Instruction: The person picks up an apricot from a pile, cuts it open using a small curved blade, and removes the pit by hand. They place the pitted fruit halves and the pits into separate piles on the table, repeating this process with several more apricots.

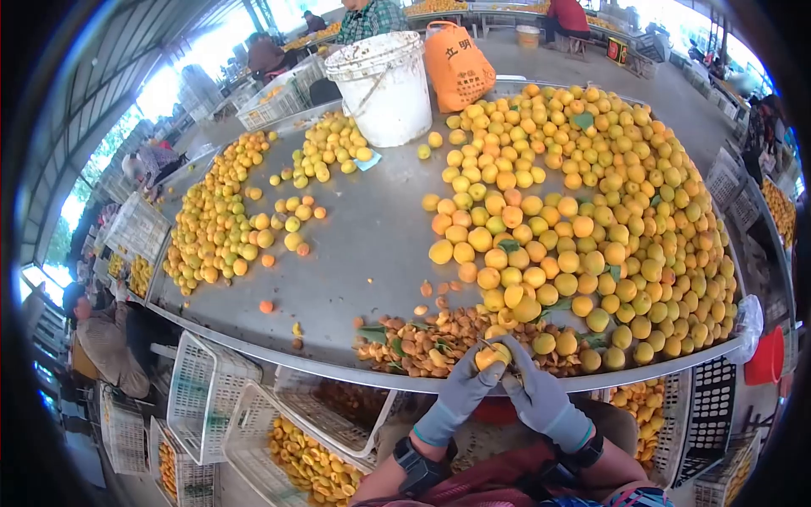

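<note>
Both my hands wear grey gloves and meet at the near edge of the metal table. My left hand is closed round a yellow-orange apricot. Against the fruit's other side, my right hand is closed too, fingers bent and thumb near the fruit. A thin dark line shows at the top of the apricot; I cannot make out what it is. Just beyond my hands lies a heap of brown apricot stones. To the right, a large pile of whole apricots covers much of the table.
The metal table has a raised rim. A white bucket and an orange bag stand at its far side. More apricots lie left. Below are white crates, some with halved fruit. A seated person is at left.
</note>
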`<state>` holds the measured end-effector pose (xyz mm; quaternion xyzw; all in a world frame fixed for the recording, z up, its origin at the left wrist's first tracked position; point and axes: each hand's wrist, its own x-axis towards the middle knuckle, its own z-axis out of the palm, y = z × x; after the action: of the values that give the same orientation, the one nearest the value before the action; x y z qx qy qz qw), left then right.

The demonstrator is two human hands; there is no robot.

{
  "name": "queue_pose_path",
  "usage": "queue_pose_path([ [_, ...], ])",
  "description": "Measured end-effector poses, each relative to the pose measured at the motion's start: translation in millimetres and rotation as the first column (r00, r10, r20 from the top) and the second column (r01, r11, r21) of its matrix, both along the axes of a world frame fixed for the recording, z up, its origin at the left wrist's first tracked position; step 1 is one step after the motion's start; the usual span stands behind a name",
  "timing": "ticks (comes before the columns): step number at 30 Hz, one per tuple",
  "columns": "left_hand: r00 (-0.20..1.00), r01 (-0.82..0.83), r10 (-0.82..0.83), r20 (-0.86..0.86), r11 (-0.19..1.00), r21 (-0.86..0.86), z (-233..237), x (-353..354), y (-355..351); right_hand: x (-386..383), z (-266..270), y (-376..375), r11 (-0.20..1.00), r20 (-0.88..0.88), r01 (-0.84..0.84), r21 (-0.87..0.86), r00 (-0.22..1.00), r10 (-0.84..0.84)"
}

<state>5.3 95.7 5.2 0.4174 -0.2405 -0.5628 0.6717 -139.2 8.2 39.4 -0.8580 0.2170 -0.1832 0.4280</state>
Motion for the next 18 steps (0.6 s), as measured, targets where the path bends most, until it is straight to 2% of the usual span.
queue_pose_path([
  [9,0.999,0.039,-0.038,0.021,0.999,-0.032,3,3,0,1,4,2,0.999,-0.023,0.007,0.053,1.0,-0.006],
  [11,0.998,-0.017,0.017,0.064,1.0,-0.001,1,1,1,2,3,1,1.0,0.039,-0.01,0.014,0.999,0.01],
  [14,0.996,-0.046,0.046,0.081,0.999,0.006,5,2,-1,4,7,-2,1.0,-0.004,-0.011,0.013,1.0,0.011],
  [18,0.994,-0.086,0.083,-0.075,0.996,-0.034,4,0,-5,12,5,-6,1.0,-0.075,0.014,-0.002,0.997,-0.015],
])
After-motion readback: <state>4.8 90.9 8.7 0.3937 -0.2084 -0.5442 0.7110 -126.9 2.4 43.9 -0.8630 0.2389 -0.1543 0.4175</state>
